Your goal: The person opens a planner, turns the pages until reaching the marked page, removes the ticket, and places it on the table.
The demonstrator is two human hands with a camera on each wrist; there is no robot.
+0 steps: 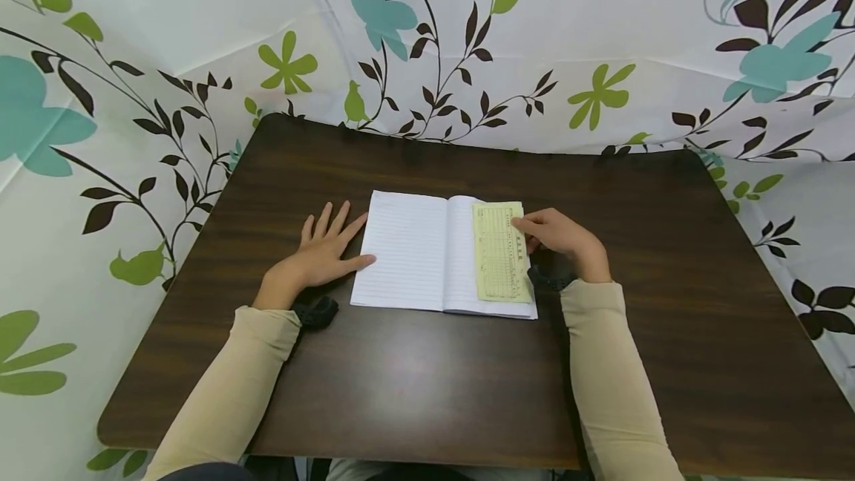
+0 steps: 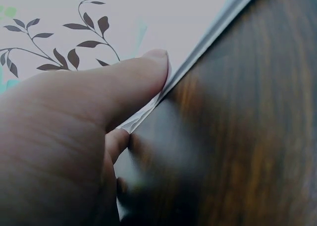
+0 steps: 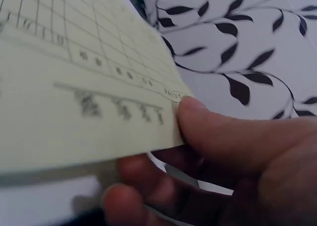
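Note:
A lined notebook (image 1: pixel 404 251) lies spread on the table, showing two white pages. Over its right page is a yellow printed paper slip (image 1: pixel 499 251) with a ruled grid. My right hand (image 1: pixel 561 236) pinches the slip by its right edge near the top. In the right wrist view, the thumb is on the printed face of the slip (image 3: pixel 89 87), with fingers behind it. Fingers spread, my left hand (image 1: pixel 320 254) rests at the notebook's left side. Its thumb (image 2: pixel 133 80) touches the notebook's edge in the left wrist view.
The dark wooden table (image 1: pixel 414 384) extends around the notebook on all sides. Behind and beside it hangs a white cloth (image 1: pixel 220 13) printed with leaves, flowers and birds. Dark bands (image 1: pixel 317 312) are on both wrists.

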